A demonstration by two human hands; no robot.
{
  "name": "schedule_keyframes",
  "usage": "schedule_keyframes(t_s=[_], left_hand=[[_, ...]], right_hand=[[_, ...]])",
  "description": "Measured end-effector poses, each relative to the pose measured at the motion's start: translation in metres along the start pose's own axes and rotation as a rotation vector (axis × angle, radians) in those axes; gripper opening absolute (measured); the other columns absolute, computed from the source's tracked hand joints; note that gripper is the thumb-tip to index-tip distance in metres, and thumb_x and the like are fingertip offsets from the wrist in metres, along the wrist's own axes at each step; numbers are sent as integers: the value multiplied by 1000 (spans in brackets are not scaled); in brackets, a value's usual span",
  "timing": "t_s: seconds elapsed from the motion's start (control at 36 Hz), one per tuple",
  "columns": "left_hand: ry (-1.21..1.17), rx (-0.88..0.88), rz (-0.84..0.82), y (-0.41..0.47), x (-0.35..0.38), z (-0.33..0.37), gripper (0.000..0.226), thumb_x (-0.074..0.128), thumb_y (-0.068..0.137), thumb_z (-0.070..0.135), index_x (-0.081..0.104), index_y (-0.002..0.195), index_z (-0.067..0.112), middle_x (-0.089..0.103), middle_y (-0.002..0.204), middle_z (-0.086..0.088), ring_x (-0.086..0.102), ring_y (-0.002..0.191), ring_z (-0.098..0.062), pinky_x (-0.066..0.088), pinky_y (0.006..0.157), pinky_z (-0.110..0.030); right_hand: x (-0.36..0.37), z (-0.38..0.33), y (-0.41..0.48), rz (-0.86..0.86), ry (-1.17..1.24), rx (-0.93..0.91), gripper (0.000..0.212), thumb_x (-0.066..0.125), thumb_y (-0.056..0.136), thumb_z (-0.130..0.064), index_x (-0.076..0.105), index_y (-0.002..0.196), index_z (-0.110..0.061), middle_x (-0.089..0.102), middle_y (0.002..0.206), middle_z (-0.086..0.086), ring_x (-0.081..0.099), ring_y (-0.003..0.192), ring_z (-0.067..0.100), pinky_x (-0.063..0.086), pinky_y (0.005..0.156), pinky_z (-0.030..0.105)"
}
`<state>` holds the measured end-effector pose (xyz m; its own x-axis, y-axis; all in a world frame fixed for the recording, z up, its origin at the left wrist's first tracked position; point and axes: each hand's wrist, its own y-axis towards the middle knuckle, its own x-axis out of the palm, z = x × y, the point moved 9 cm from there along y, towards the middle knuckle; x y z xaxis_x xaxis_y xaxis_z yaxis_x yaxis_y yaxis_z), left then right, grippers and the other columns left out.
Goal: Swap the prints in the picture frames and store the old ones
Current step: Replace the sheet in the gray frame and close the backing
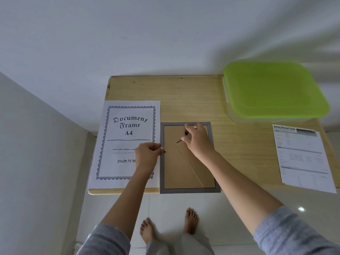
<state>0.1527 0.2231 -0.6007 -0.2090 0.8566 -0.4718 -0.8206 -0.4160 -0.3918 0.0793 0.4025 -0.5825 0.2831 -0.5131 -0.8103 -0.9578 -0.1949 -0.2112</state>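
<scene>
A grey picture frame (189,190) lies face down at the table's front edge, its brown backing board (176,168) and folded stand showing. My right hand (197,139) rests on the upper part of the backing, fingertips at a small black tab near the top. My left hand (148,153) presses on the frame's left edge beside another black tab, fingers curled. A white "Document Frame A4" print (127,126) lies left of the frame, partly under my left wrist. A "Specification" sheet (303,157) lies at the right.
A clear box with a lime-green lid (274,91) stands at the back right of the wooden table (189,96). A white wall runs behind and to the left. My bare feet stand on pale floor tiles below the front edge.
</scene>
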Motion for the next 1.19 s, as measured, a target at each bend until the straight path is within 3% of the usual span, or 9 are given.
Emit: schedule_keyframes(t_s=[0.14,0.22,0.36,0.72,0.92,1.0,1.19], left_hand=[[-6,3,0,0,0,1,20,73,78,13,72,97,6,69,87,-7,64,80,-15,46,73,-19],[-5,-6,-5,1,0,1,20,73,78,12,72,96,5,69,85,-7,64,78,-15,46,74,-20],[-2,-6,-7,0,0,1,21,73,77,11,71,97,4,69,85,-7,64,79,-15,48,74,-19],[2,10,5,-4,-1,4,19,73,78,11,72,96,5,66,80,-3,61,77,-13,44,70,-14],[-5,11,7,-6,0,0,11,72,79,13,73,88,9,65,75,-1,63,79,-20,53,80,-31],[-20,16,1,-5,0,-2,14,72,79,14,72,92,8,66,78,-2,64,82,-20,53,83,-31],[19,53,6,-8,1,-2,16,68,83,19,72,94,8,68,83,-3,63,81,-17,48,74,-25]], right_hand=[[1,1,0,-7,86,33,52,56,91,-18,38,139,-11,38,132,14,36,127,23,31,95,23],[1,2,2,-6,101,52,52,58,90,-17,40,138,-10,39,132,14,37,127,23,33,100,26],[2,-1,4,-10,36,25,51,58,90,-16,41,136,-5,44,120,14,47,112,26,37,86,24],[0,1,4,-16,91,39,52,60,88,-16,42,136,-5,44,120,14,47,110,25,32,85,20],[-6,3,-9,99,145,-2,49,58,90,-18,43,135,-8,47,117,10,46,103,15,33,82,16],[-14,11,-24,193,203,-1,45,56,91,-15,46,133,-5,50,117,10,51,106,19,37,89,17],[-19,53,-82,346,154,146,42,51,92,-10,45,133,0,47,136,13,38,129,25,22,104,17]])
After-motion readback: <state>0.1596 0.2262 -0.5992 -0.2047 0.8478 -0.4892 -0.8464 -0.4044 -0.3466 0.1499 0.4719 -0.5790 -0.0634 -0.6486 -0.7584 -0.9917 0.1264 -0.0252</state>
